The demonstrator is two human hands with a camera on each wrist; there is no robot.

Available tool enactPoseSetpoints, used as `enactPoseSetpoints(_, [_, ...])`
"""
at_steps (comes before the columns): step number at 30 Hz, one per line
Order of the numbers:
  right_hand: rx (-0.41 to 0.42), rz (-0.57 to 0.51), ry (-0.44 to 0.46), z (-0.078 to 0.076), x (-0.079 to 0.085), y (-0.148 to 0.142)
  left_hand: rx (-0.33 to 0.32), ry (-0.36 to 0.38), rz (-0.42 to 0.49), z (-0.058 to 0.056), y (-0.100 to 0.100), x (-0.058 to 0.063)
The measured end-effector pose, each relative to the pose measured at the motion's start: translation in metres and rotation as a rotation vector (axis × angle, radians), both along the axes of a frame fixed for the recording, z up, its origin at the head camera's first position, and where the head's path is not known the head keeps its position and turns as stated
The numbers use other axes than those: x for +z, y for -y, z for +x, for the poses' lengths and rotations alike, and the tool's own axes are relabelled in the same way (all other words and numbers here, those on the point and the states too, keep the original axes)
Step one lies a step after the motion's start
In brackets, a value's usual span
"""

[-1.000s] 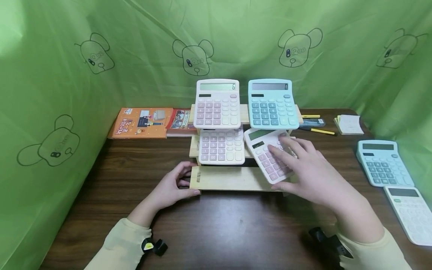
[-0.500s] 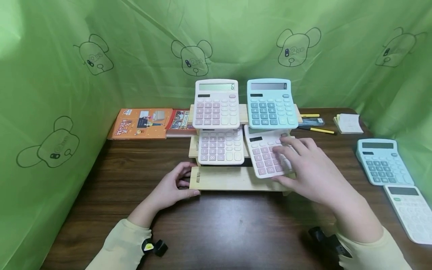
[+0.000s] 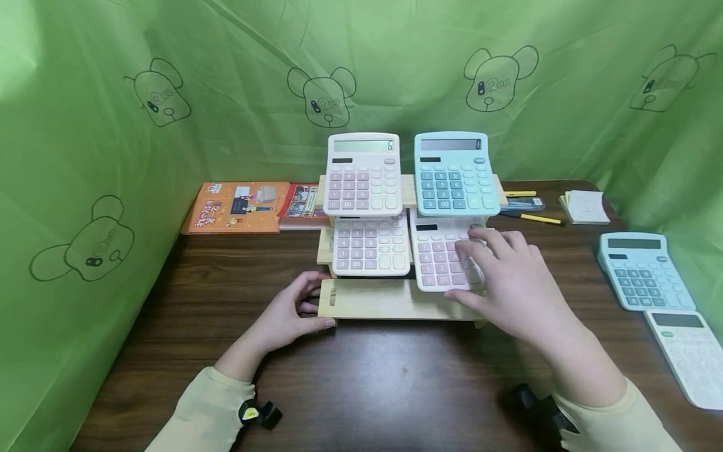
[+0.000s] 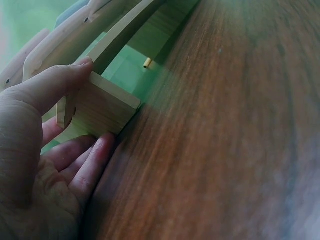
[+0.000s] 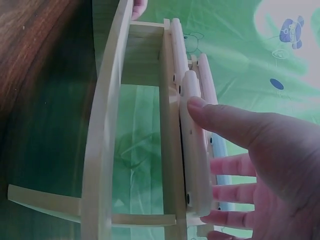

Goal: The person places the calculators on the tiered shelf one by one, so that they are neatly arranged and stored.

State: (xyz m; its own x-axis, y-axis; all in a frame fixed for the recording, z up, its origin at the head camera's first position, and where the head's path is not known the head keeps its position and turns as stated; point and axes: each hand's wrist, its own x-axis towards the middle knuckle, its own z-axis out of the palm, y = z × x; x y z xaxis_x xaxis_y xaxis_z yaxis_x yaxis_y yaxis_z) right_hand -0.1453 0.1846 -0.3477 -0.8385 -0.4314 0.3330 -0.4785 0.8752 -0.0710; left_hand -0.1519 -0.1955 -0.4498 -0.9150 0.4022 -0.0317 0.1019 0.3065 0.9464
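Observation:
A three-step wooden rack (image 3: 384, 301) stands on the table. My left hand (image 3: 294, 311) grips its lower left end; in the left wrist view the thumb lies on the front board and the fingers curl round the end panel (image 4: 107, 102). My right hand (image 3: 508, 276) holds a white calculator with pink keys (image 3: 437, 260) on the middle step, thumb at its bottom edge and fingers over its right side. Beside it leans a second white-and-pink calculator (image 3: 369, 248). On the top step are a white-and-pink calculator (image 3: 364, 182) reading 6 and a blue one (image 3: 454, 179) reading 0.
On the right lie a blue calculator (image 3: 644, 270) and a white one (image 3: 686, 358). A stack of paper notes (image 3: 586, 207) and several pens (image 3: 539, 219) are behind. Orange booklets (image 3: 237, 207) lie at the back left. Green cloth (image 3: 395, 56) surrounds the table.
The calculator under my right hand has turned from a clear slant to nearly upright and shifted slightly up and left, in line with its neighbour. My left hand has stayed put.

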Motion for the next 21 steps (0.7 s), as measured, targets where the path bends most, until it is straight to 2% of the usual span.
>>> enactPoseSetpoints(21, [-0.035, -0.070, -0.002, -0.010, -0.011, 0.001, 0.003, 0.007, -0.005, 0.001, -0.001, 0.003])
